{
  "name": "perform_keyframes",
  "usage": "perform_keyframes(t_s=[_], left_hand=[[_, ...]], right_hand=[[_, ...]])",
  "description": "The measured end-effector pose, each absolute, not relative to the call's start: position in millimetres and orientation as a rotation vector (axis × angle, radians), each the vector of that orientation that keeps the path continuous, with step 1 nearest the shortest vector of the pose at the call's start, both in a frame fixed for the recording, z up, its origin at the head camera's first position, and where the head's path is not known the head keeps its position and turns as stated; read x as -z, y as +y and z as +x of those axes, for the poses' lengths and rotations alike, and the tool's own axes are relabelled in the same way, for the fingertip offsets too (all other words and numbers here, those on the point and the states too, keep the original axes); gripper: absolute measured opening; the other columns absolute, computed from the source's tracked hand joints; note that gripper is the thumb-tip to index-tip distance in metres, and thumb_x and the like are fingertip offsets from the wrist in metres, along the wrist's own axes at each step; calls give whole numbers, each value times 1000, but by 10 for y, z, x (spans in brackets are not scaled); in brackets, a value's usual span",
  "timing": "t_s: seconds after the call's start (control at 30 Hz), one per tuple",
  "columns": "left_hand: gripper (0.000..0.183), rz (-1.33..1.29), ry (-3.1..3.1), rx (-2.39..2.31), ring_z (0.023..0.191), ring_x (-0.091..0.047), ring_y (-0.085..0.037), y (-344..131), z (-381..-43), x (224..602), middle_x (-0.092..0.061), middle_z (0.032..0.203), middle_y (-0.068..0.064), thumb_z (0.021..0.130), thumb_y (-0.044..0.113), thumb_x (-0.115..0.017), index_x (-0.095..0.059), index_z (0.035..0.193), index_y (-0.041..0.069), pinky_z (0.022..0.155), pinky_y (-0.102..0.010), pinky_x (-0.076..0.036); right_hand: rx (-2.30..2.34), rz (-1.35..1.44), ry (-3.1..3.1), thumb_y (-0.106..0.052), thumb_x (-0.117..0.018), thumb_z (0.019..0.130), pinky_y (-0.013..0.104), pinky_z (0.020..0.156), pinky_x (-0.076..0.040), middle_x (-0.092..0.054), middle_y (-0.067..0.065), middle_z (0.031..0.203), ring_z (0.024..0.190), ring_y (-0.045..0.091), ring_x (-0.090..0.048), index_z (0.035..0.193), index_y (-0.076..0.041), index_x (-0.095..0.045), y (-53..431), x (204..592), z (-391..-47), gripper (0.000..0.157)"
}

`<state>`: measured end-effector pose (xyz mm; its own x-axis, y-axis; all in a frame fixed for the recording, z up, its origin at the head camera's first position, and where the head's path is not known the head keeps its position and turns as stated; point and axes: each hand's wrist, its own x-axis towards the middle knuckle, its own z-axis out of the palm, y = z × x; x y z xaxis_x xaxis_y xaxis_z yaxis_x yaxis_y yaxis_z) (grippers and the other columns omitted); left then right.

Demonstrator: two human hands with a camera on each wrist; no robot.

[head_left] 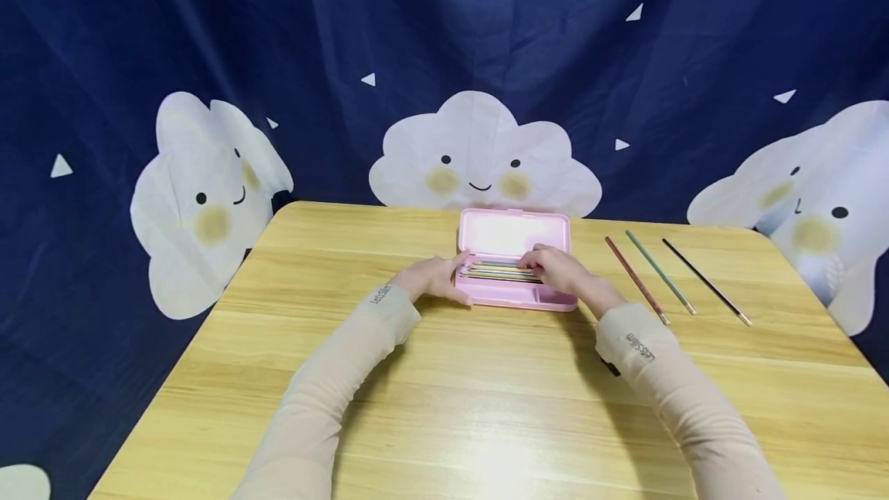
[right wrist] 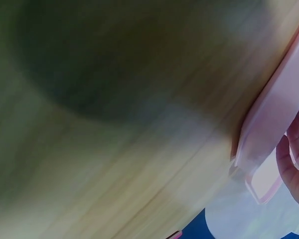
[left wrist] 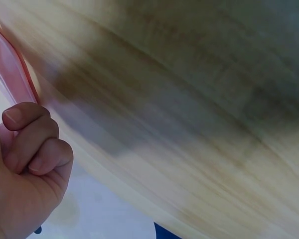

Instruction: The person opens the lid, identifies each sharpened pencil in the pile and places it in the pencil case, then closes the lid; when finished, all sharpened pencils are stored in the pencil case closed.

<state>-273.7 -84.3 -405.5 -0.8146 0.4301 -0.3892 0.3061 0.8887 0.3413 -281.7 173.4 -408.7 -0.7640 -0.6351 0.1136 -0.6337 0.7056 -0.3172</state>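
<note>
A pink pencil case (head_left: 498, 295) lies on the table with its lid (head_left: 514, 233) raised at the back. Several coloured pencils (head_left: 496, 271) lie side by side in its long compartment. My left hand (head_left: 437, 277) holds the case's left end between thumb and forefinger; in the left wrist view its other fingers (left wrist: 35, 137) are curled. My right hand (head_left: 559, 268) reaches into the case over the right ends of the pencils, fingers bent down. Its fingertips are partly hidden, so whether they pinch a pencil does not show.
Right of the case, a red pencil (head_left: 635, 278), a green pencil (head_left: 660, 271) and a black pencil (head_left: 704, 281) lie apart, slanting on the wooden table (head_left: 444, 376). A dark blue cloth (head_left: 333, 37) with clouds hangs behind the table's far edge.
</note>
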Motion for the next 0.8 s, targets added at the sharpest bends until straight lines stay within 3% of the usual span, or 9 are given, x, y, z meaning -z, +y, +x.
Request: perform_keyframes(t_s=[0.37, 0.6, 0.8], left_hand=[[106, 527, 2611, -332, 126, -40, -28, -840, -2719, 4055, -37, 140, -21, 69, 60, -68, -7, 148, 24, 103, -37, -32], [104, 551, 2615, -345, 125, -40, -28, -851, -2726, 4077, -38, 140, -21, 71, 59, -67, -7, 148, 22, 104, -37, -32], [97, 608, 2575, -437, 125, -40, -27, -889, -2700, 4047, -38, 139, -21, 77, 49, -67, -9, 148, 19, 105, -35, -30]], right_hand=[[696, -872, 2959, 4, -57, 83, 45, 73, -45, -58, 15, 83, 78, 29, -55, 104, 6, -62, 2126, 4060, -2886, 22], [841, -635, 2949, -7, -60, 86, 37, 68, -39, -52, 13, 75, 68, 22, -49, 127, 15, -42, 2420, 4085, -2937, 50], [847, -577, 2877, -13, -58, 89, 34, 65, -39, -50, 12, 72, 66, 20, -45, 131, 21, -29, 2523, 4115, -2930, 61]])
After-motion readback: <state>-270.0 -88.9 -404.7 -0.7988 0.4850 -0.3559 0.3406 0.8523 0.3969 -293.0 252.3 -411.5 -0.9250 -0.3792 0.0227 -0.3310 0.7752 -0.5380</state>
